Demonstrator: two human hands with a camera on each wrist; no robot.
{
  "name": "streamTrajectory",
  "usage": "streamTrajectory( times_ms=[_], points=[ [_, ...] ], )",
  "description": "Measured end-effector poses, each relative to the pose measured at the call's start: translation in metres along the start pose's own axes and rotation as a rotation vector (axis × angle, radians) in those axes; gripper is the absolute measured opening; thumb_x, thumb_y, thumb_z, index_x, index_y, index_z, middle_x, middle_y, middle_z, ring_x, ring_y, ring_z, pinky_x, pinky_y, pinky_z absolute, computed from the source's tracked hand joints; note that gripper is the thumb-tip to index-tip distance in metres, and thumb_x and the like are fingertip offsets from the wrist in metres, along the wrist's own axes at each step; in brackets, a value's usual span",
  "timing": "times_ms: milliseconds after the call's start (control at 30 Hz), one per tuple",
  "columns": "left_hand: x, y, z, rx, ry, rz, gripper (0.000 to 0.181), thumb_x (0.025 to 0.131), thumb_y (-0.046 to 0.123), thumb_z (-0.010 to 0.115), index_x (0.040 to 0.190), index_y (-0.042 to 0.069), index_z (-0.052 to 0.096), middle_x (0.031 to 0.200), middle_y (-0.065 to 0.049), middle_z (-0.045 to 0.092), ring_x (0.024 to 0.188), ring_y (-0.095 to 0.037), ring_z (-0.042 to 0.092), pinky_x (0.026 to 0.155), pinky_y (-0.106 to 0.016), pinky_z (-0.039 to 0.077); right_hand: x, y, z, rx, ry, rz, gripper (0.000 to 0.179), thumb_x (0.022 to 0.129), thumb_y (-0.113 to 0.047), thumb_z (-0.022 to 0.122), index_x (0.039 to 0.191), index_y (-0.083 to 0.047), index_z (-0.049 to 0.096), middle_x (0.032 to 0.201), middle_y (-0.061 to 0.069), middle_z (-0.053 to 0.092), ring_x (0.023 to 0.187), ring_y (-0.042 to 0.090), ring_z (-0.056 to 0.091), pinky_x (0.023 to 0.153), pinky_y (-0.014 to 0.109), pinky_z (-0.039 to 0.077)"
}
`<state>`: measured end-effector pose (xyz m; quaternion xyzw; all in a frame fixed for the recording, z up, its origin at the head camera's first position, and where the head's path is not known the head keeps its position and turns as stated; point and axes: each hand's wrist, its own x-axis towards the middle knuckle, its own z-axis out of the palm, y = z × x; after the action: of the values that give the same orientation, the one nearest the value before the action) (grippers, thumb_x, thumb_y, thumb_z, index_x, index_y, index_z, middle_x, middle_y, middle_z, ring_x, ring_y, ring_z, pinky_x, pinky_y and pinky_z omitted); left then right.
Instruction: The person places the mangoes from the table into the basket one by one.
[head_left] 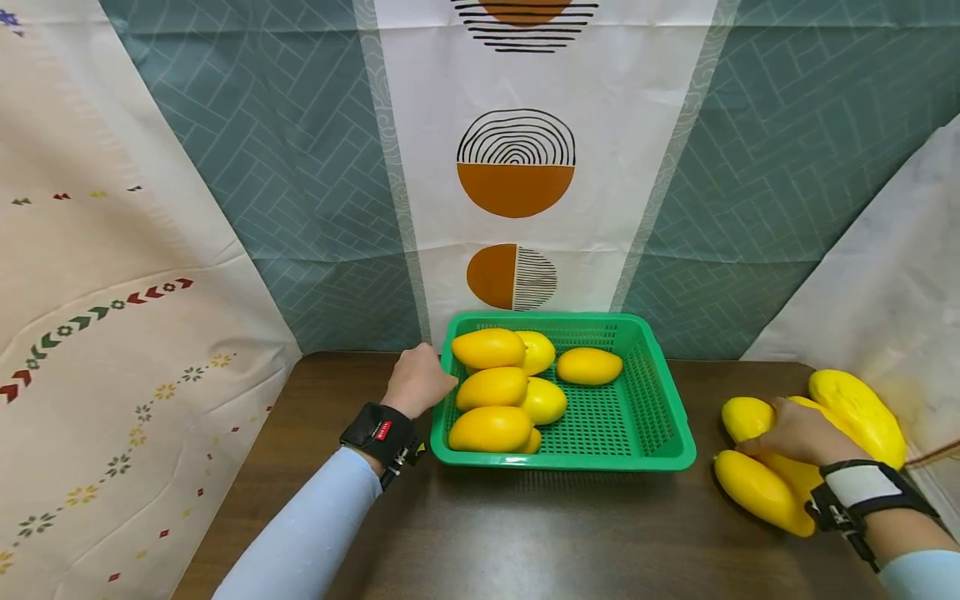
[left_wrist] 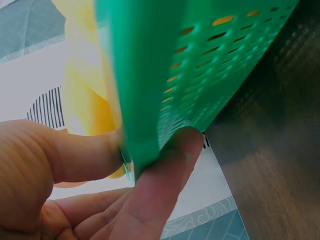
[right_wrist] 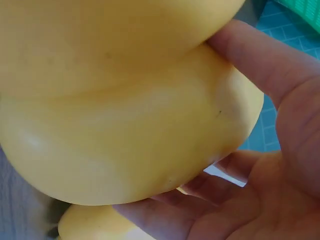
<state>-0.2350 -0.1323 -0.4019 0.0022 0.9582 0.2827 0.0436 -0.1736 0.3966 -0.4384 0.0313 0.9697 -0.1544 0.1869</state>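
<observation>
Smooth, oval yellow fruits, perhaps faintly specked, green basket

Left hand pinches; right hand grips, well apart.

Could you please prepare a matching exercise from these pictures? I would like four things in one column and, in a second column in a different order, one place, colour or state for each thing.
Column one
1. basket
2. left hand
3. table
4. right hand

Column two
A. dark brown, under the basket
B. has its fingers around a yellow fruit, to the right of the basket
C. green, with many small holes
D. pinches the basket at its left edge

Right pairs: 1-C, 2-D, 3-A, 4-B
</observation>
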Motion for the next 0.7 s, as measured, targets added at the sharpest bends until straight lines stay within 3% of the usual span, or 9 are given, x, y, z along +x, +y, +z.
streamTrajectory(
  times_ms=[300,533,700],
  points=[
    [0.0,-0.001,0.001,-0.002,-0.006,0.004,0.024,0.076,0.019,0.068,0.063,0.004,0.054,0.056,-0.003,0.038,0.048,-0.02,0.052,0.043,-0.025,0.045,-0.002,-0.008,0.003,-0.044,0.084,-0.027,0.109,0.067,-0.065,0.068,0.126,0.02,0.032,0.106,0.031,0.052,0.082,0.033,0.05,0.071,0.05,0.045],
    [-0.001,-0.001,0.0,-0.019,-0.002,0.0,0.023,0.076,0.017,0.067,0.062,0.005,0.054,0.055,-0.003,0.039,0.047,-0.021,0.051,0.043,-0.026,0.045,0.003,-0.022,0.002,-0.03,0.211,-0.091,0.098,0.068,-0.062,0.07,0.12,0.015,0.039,0.085,0.014,0.055,0.068,0.024,0.049,0.058,0.038,0.045],
    [0.0,-0.001,0.0,-0.022,-0.003,-0.001,0.023,0.075,0.017,0.067,0.061,0.005,0.053,0.054,-0.003,0.039,0.047,-0.021,0.051,0.042,-0.026,0.044,0.007,-0.032,-0.004,-0.025,0.318,-0.122,0.089,0.068,-0.061,0.072,0.115,0.009,0.043,0.08,0.009,0.055,0.064,0.022,0.049,0.055,0.035,0.044]
  ],
)
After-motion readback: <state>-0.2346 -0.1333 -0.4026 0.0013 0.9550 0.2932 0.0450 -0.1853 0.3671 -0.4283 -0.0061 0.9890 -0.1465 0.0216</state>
